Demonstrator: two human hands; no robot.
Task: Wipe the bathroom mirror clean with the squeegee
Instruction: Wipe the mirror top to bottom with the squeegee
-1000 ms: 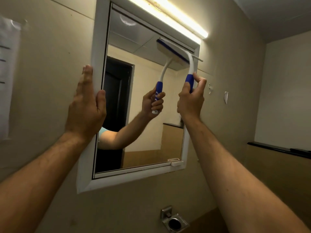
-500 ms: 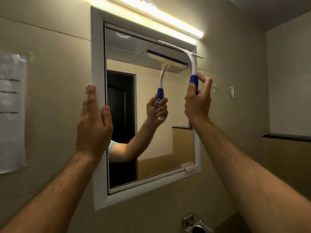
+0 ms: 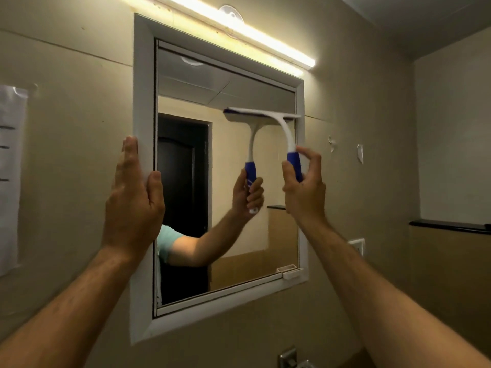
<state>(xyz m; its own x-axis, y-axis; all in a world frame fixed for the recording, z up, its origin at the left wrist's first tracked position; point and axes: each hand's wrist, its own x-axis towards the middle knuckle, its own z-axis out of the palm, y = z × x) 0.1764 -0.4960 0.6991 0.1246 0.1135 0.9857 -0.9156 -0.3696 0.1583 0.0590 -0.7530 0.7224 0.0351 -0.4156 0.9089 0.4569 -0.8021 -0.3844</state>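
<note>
Gripping squeegee (image 3: 281, 128) handle, right hand (image 3: 304, 189); blade horizontal across mirror (image 3: 239, 83), handle downward

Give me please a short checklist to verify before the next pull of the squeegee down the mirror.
1. Right hand grip on squeegee handle: ok.
2. Blade flat against mirror glass: cannot tell, it is blurred.
3. Blade level: ok, close to horizontal.
4. Left hand steadying mirror frame: ok, open palm on the left side.
5. Glass below blade free of obstacles: ok.
6. Glass left of blade wiped: cannot tell.
</note>
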